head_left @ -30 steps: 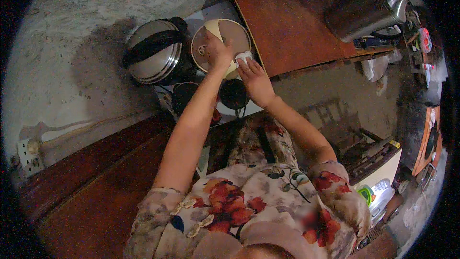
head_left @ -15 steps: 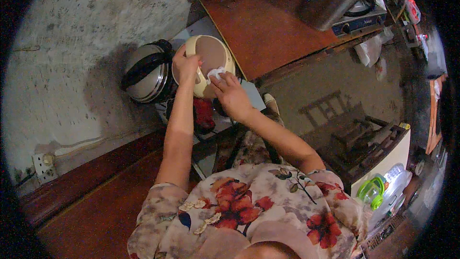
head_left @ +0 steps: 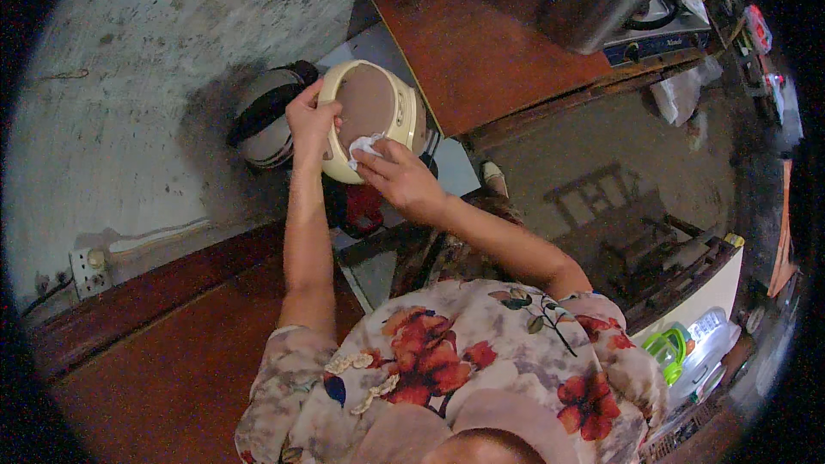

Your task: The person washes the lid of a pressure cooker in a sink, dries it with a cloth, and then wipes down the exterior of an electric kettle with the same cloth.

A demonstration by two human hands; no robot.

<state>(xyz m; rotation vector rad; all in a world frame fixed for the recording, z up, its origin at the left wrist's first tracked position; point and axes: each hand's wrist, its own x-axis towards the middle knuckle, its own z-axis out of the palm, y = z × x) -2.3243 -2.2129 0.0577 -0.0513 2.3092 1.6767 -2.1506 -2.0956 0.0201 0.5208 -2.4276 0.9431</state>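
The cream cooker [head_left: 368, 103] now tilts more than a second ago, left hand [head_left: 311, 126] gripping its edge, right hand [head_left: 409, 181] closed narrowly on white cloth [head_left: 364, 147], probably easing the wiping

Stove [head_left: 657, 47], upper right: one short word in small, light lettering, set along the dark blue front panel [head_left: 666, 48], right of a dark knob [head_left: 632, 53]; panel slanted in view, letters small and grainy.

Cream object [head_left: 414, 125], centre: small oval emblem [head_left: 401, 107] on the cream band, pale-edged with a darker middle; too small to show whether it carries letters.

Pale item [head_left: 706, 325], lower right, beside a bright green handle [head_left: 676, 344]: faint greyish marks on a glossy surface, possibly print; not legible.

Red packet [head_left: 758, 30], far right edge: red and pale patches; any print lost to blur.
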